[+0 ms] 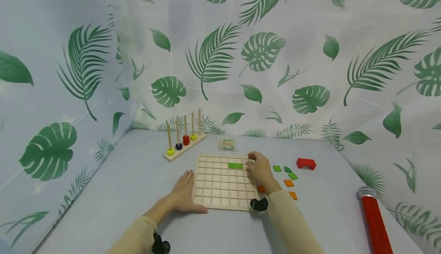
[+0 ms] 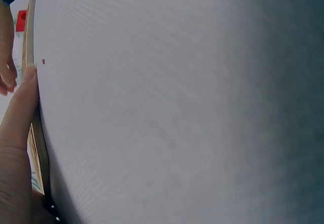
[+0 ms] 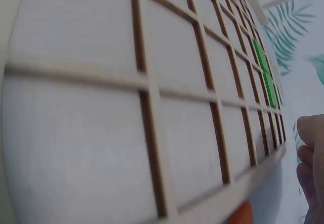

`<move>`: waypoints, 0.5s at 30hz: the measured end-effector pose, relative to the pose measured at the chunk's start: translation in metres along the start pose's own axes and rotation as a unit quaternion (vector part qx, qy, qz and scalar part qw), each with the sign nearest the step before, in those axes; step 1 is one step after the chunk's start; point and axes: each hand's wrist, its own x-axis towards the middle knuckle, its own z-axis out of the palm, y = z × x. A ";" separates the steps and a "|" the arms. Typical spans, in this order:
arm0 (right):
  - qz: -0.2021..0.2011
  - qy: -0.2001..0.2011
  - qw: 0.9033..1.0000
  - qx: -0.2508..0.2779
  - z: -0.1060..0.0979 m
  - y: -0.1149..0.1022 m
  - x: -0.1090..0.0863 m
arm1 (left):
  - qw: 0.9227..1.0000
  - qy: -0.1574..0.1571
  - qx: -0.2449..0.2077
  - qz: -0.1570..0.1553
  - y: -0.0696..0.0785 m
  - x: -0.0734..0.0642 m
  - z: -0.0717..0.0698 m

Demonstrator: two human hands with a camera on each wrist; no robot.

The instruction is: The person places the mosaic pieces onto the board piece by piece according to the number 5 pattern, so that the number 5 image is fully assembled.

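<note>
The gridded board (image 1: 220,187) is set on the tabletop (image 1: 113,192), steadied by the left hand (image 1: 184,194), whose straight fingers are laid along its left side while the thumb is rested at the near edge. The right hand (image 1: 260,169) is held at the far right corner with its fingers bent in; whether anything is pinched there cannot be told. Two green tiles (image 1: 236,166) are seated side by side in cells near the board's far edge.

To the right, loose green pieces (image 1: 277,168) and orange tiles (image 1: 288,183) are scattered, one of the orange ones being partly covered by the right arm, just beside the board. A red bridge block (image 1: 306,164) is placed past them, and a red tube (image 1: 375,219) with a silvery end is seen nearer, at far right. Beyond the board, a small patterned card (image 1: 227,144) is laid flat; to its left, yellow, dark blue and red rings (image 1: 186,140) are threaded on a peg stand (image 1: 177,155). The scene is backed by leaf-print cloth (image 1: 227,104).
</note>
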 end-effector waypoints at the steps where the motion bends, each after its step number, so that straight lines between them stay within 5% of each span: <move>1: -0.001 0.006 1.000 -0.004 -0.003 0.002 -0.001 | 1.000 0.001 0.000 -0.002 0.000 0.000 0.000; 15: 0.043 0.050 0.997 -0.038 -0.059 0.039 -0.015 | 1.000 0.004 -0.003 0.006 0.001 0.000 0.000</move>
